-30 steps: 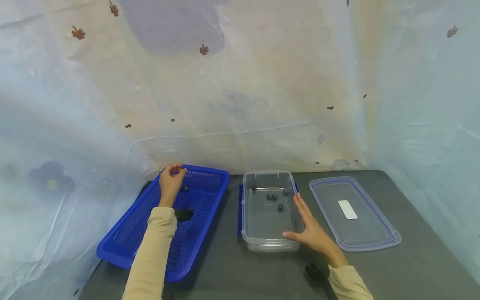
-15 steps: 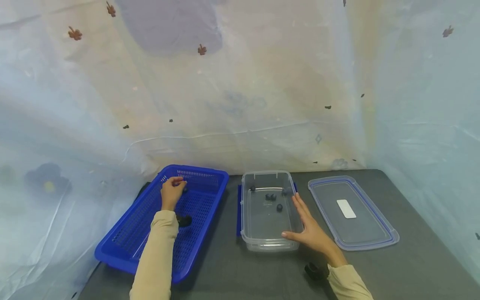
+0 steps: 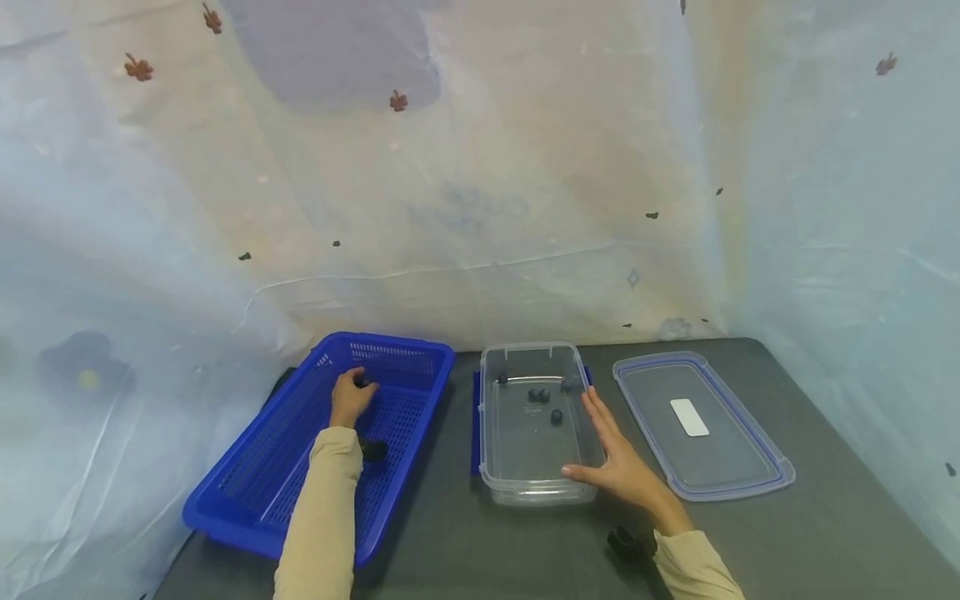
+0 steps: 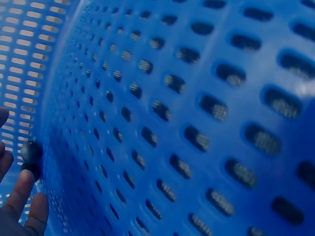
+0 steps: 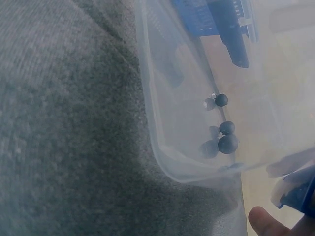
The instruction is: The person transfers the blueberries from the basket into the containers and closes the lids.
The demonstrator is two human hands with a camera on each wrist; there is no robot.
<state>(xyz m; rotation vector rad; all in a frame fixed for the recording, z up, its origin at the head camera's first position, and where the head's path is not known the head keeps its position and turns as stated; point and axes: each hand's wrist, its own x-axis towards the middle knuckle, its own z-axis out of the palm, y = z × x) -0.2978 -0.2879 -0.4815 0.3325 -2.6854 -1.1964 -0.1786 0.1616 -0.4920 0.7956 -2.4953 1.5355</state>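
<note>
My left hand (image 3: 350,400) reaches down into the blue perforated basket (image 3: 405,433). Its fingers are spread around two dark blue blueberries (image 4: 31,151) at the far end; one fingertip meets or nearly meets the lower berry, and no grip shows. In the head view the hand partly covers these berries. To the right, a clear plastic container (image 3: 517,450) holds several blueberries (image 3: 557,417) scattered on its floor; the right wrist view shows some through the wall. My right hand (image 3: 622,467) rests along the container's right side, fingers straight and thumb at the near right corner.
A clear lid (image 3: 720,458) with a blue seal and a white label (image 3: 689,417) lies flat on the dark grey table (image 3: 465,542), right of the container. Blue side clips (image 3: 476,425) hang folded out from the container. A patterned plastic sheet (image 3: 480,208) rises behind the table.
My left hand has come down from above the basket's far left rim onto the berries inside, its fingers lowering around them. My right hand stays on the container.
</note>
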